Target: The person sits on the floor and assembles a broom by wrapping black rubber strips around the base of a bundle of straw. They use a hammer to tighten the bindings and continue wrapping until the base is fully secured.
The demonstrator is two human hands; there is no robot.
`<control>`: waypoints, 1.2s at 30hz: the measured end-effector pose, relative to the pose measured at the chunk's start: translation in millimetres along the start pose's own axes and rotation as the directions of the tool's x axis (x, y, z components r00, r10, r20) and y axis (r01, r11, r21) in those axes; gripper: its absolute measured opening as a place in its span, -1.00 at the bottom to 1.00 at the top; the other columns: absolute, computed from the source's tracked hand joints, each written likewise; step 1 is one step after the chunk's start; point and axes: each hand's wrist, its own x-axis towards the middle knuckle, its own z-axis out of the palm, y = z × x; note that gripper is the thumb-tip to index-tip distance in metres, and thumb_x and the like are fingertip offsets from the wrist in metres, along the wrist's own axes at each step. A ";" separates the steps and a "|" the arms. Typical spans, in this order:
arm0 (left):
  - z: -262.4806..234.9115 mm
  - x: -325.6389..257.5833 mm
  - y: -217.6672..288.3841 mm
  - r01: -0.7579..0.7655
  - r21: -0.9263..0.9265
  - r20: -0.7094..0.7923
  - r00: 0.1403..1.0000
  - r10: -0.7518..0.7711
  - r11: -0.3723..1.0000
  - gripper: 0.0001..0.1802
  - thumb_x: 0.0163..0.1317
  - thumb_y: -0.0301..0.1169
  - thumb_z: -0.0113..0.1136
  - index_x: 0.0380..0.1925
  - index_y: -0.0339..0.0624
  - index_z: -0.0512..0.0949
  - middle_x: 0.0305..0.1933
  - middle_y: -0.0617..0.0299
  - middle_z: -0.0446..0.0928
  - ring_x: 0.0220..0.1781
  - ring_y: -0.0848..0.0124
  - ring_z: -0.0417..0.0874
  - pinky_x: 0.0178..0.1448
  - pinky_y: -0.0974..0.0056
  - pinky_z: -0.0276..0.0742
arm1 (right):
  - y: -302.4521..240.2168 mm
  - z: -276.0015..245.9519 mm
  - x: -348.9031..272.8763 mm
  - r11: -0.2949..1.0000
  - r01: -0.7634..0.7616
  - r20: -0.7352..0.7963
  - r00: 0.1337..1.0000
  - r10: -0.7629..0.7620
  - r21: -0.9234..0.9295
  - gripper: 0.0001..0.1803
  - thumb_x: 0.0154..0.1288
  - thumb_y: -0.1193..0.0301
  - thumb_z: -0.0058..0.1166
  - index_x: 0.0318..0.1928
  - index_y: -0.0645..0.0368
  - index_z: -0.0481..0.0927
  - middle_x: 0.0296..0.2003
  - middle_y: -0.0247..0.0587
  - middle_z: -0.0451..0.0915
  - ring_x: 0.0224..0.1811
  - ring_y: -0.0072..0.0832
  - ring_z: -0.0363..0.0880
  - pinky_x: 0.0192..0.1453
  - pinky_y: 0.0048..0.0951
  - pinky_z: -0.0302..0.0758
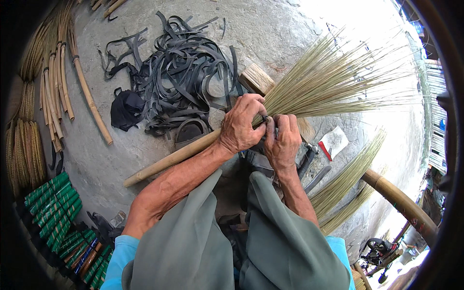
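Note:
A broom lies across in front of my knees, its pale bamboo handle (169, 160) running to the lower left and its straw bristles (333, 79) fanning out to the upper right. My left hand (243, 123) is closed around the broom where handle and bristles meet. Close beside it, my right hand (282, 142) pinches a small dark strip (265, 119) at the base of the bristles. Fingers hide most of the strip and the joint. Beyond my left hand is a tangled heap of black strips (186, 72).
A wooden block (257, 79) sits behind the bristles. Right of my hands are a hammer (309, 151), a curved blade (318, 178) and loose straw bundles (348, 179). Bamboo-handled brooms (87, 96) and green-wrapped handles (53, 203) lie at left. A thick bamboo pole (398, 200) stands at right.

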 end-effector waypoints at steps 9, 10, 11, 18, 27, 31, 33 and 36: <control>0.5 -4.8 -3.4 0.053 -0.090 0.007 0.999 -0.052 0.995 -0.70 0.07 -0.54 0.57 -0.18 -0.13 0.71 0.24 0.09 0.65 0.31 -0.03 0.72 0.33 -0.04 0.70 | -0.7 -16.0 13.4 0.981 0.156 0.148 0.979 -0.138 -0.117 -0.84 0.46 0.45 0.35 -0.11 0.16 0.60 -0.22 -0.07 0.51 -0.15 -0.03 0.63 -0.08 -0.03 0.61; 0.4 -5.0 -3.9 0.056 -0.087 0.007 0.998 -0.056 0.995 -0.69 0.07 -0.55 0.58 -0.17 -0.15 0.71 0.25 0.06 0.66 0.30 -0.02 0.73 0.34 -0.02 0.71 | -0.2 -17.5 15.3 0.977 0.177 0.161 0.975 -0.156 -0.122 -0.85 0.45 0.46 0.34 -0.11 0.16 0.60 -0.22 -0.08 0.51 -0.15 -0.04 0.64 -0.08 -0.03 0.61; 0.4 -5.1 -4.2 0.062 -0.087 0.008 0.998 -0.062 0.994 -0.69 0.07 -0.55 0.59 -0.17 -0.18 0.72 0.25 0.02 0.68 0.30 -0.01 0.75 0.35 0.01 0.71 | 0.3 -19.0 16.9 0.972 0.197 0.174 0.969 -0.174 -0.126 -0.85 0.43 0.47 0.33 -0.11 0.16 0.60 -0.22 -0.09 0.51 -0.15 -0.05 0.64 -0.08 -0.04 0.61; 1.3 -4.5 -5.8 0.096 -0.140 0.018 0.995 -0.094 0.985 -0.71 0.12 -0.51 0.59 -0.13 -0.16 0.76 0.27 0.03 0.69 0.33 -0.02 0.74 0.38 0.00 0.70 | 0.6 -25.6 23.4 0.948 0.302 0.269 0.925 -0.266 -0.102 -0.83 0.34 0.51 0.29 -0.09 0.13 0.62 -0.20 -0.13 0.50 -0.11 -0.13 0.65 -0.06 -0.09 0.63; 0.7 -5.8 -10.8 0.087 -0.177 0.028 0.996 -0.083 0.980 -0.73 0.20 -0.55 0.59 -0.09 -0.25 0.78 0.30 0.00 0.71 0.33 0.04 0.77 0.39 0.07 0.69 | -4.3 -32.2 35.9 0.997 0.000 0.289 0.957 -0.021 0.071 -0.81 0.51 0.40 0.39 -0.14 0.22 0.64 -0.26 -0.02 0.57 -0.22 0.04 0.71 -0.13 0.00 0.63; 0.3 -6.5 -12.9 0.060 -0.183 0.038 0.998 -0.054 0.981 -0.74 0.19 -0.61 0.51 -0.09 -0.25 0.78 0.29 0.01 0.71 0.32 0.05 0.77 0.39 0.07 0.69 | -10.7 -31.5 35.5 0.990 0.017 0.283 0.958 -0.056 0.139 -0.79 0.52 0.35 0.43 -0.09 0.22 0.70 -0.22 -0.04 0.63 -0.20 -0.05 0.74 -0.11 -0.08 0.65; -0.9 -5.9 -13.3 0.057 -0.182 0.044 0.998 -0.050 0.982 -0.73 0.18 -0.63 0.48 -0.09 -0.25 0.78 0.29 0.01 0.72 0.31 0.06 0.78 0.38 0.07 0.69 | -5.1 -34.4 29.6 0.982 0.015 0.279 0.958 -0.068 0.187 -0.78 0.52 0.35 0.42 -0.06 0.23 0.71 -0.21 -0.04 0.63 -0.19 -0.07 0.75 -0.08 -0.11 0.65; -2.9 -4.2 -11.7 0.070 -0.189 0.055 0.997 -0.060 0.980 -0.76 0.20 -0.61 0.53 -0.13 -0.20 0.78 0.30 0.02 0.72 0.31 0.07 0.78 0.38 0.08 0.69 | 18.4 -49.4 -4.5 0.987 -0.046 0.174 0.984 0.019 0.151 -0.75 0.49 0.37 0.43 0.01 0.24 0.71 -0.15 0.00 0.64 -0.03 0.02 0.70 0.07 -0.01 0.63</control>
